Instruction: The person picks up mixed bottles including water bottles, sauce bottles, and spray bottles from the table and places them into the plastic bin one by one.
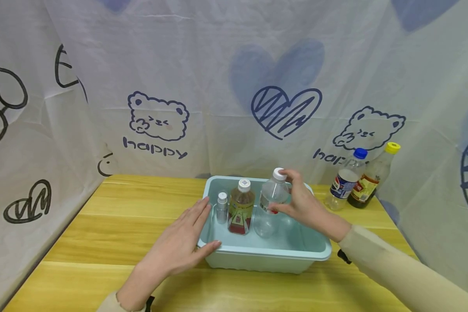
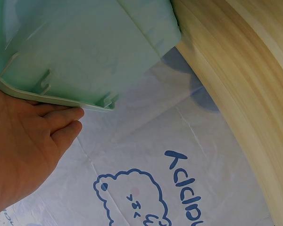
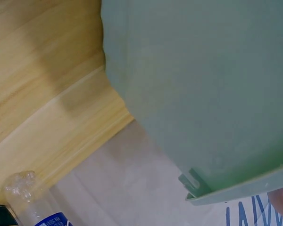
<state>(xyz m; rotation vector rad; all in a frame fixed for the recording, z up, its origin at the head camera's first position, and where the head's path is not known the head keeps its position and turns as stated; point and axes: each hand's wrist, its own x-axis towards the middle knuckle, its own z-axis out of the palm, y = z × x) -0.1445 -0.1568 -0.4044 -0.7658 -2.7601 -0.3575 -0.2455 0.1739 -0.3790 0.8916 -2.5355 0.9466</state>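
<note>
A pale green plastic tub (image 1: pixel 269 251) stands on the table with several bottles upright in it. My right hand (image 1: pixel 306 203) holds a clear plastic bottle (image 1: pixel 267 223) with a white cap, fingers at the cap and thumb against the label. Left of it are a brownish bottle (image 1: pixel 240 212) with a green and red label and a small clear bottle (image 1: pixel 221 211) with a white top. Along the tub's left rim, my left hand (image 1: pixel 181 242) rests with straight fingers. In the right wrist view the tub's wall hides the held bottle.
Outside the tub, at the back right, stand a clear Pepsi bottle (image 1: pixel 344 184) with a blue cap and a dark-filled bottle (image 1: pixel 368 184) with a yellow cap. The wooden table (image 1: pixel 121 234) meets a printed cloth (image 1: pixel 218 143) hanging behind and at the sides.
</note>
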